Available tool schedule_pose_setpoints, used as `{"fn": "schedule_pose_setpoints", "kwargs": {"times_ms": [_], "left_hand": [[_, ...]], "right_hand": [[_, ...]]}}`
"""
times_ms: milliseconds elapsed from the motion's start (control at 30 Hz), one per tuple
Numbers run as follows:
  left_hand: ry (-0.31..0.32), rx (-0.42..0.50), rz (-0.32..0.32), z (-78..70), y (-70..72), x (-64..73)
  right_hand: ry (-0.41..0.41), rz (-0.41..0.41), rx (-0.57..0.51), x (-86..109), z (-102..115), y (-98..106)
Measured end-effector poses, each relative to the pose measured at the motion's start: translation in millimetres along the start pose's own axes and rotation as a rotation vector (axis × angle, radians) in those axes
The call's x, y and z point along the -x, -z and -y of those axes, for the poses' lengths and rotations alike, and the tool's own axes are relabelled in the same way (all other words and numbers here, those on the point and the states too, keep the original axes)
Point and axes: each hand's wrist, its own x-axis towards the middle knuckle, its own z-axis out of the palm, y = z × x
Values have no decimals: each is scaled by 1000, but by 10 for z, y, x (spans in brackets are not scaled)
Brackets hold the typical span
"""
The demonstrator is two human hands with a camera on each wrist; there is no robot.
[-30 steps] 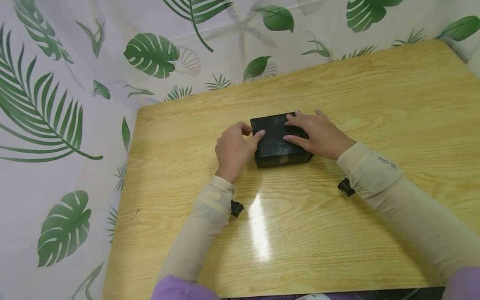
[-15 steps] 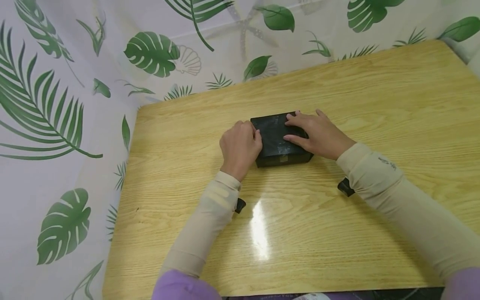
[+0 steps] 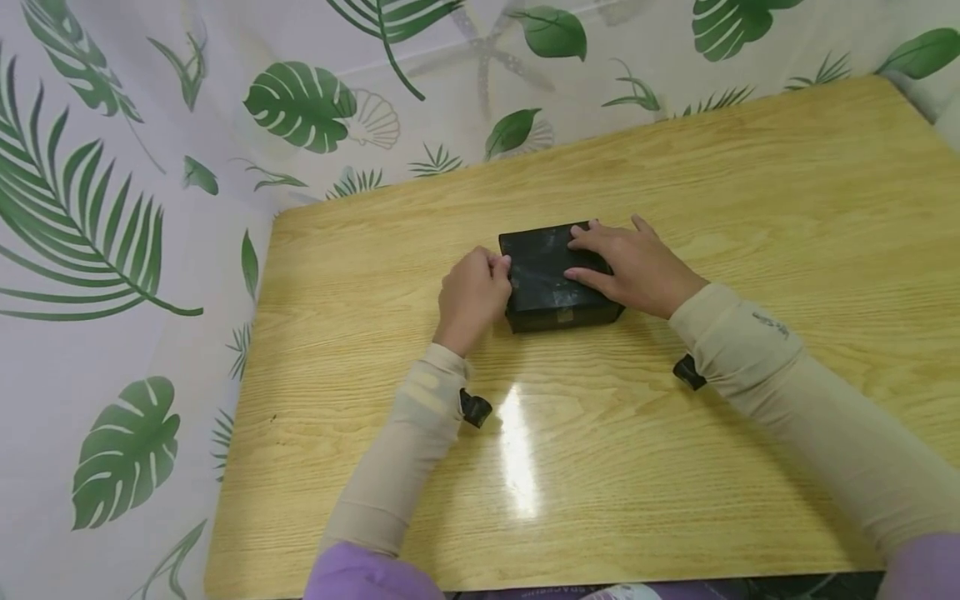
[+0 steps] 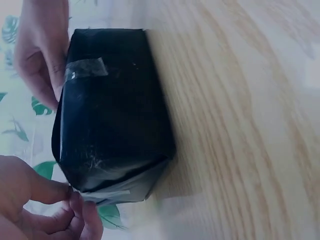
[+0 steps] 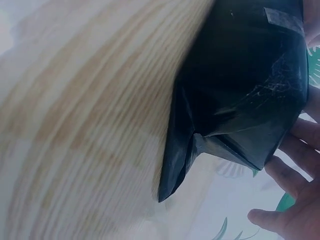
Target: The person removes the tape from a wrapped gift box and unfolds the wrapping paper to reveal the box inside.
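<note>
1. From my distance, I am seeing a black package that is lying on a wooden table, just above the middle of the head view.
2. The left hand is staying at the left end of the package; its thumb and fingertips are pressing together, and at lower left of the left wrist view I am seeing them pinching the package's edge.
3. The right hand is resting on the right part of the top, its fingers spreading and the thumb standing apart.
4. The left wrist view is showing clear tape plainly, at upper left; in the head view it is appearing only as a small patch.
5. The right wrist view is showing a pointed flap at lower middle, which the head view is not revealing.
6. The long axis is running left to right in the head view, the right end lying slightly higher; in the left wrist view it is running top to bottom, the folded left end pointing downward.
</note>
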Motion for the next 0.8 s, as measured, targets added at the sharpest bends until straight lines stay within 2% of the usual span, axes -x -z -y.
{"fn": "schedule_pose_setpoints", "kwargs": {"times_ms": [133,367,467,567,667,800], "left_hand": [[6,72,-12,48,63,0],[-24,-9,-81,14,54,6],[-48,-9,-119,16,30,11],[-63,30,-141,13,28,7],[-50,64,-107,21,31,-9],[-3,117,-15,68,43,-33]], "right_hand": [[-3,12,1,-2,17,5],[-19,25,14,-1,16,13],[-18,24,17,-5,20,13],[-17,21,15,-4,26,18],[-19,21,13,4,35,25],[-25,27,17,0,46,22]]}}
